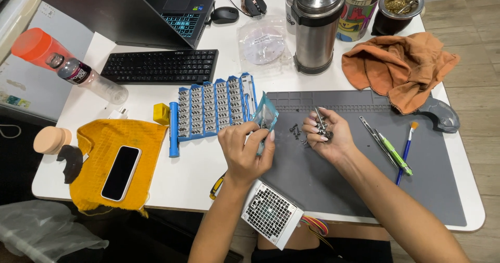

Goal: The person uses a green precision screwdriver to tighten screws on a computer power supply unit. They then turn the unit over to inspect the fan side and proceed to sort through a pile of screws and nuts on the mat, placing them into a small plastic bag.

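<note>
My left hand [244,152] pinches a small teal plastic bag [265,118] and holds it upright at the left edge of the grey work mat [364,174]. My right hand [325,135] is cupped palm up over the mat, with several small dark screws and a thin metal tool [320,123] in it. A few loose screws [295,130] lie on the mat between the two hands. Next to the bag stands a blue bit holder [211,109] with rows of metal bits.
A white power supply [271,213] sits at the table's front edge under my arms. Tweezers [376,137], a green pen [396,154] and a brush [407,147] lie on the mat's right. A phone [121,172] rests on a yellow cloth; keyboard [160,66], laptop, thermos [316,28] and orange cloth [401,67] stand behind.
</note>
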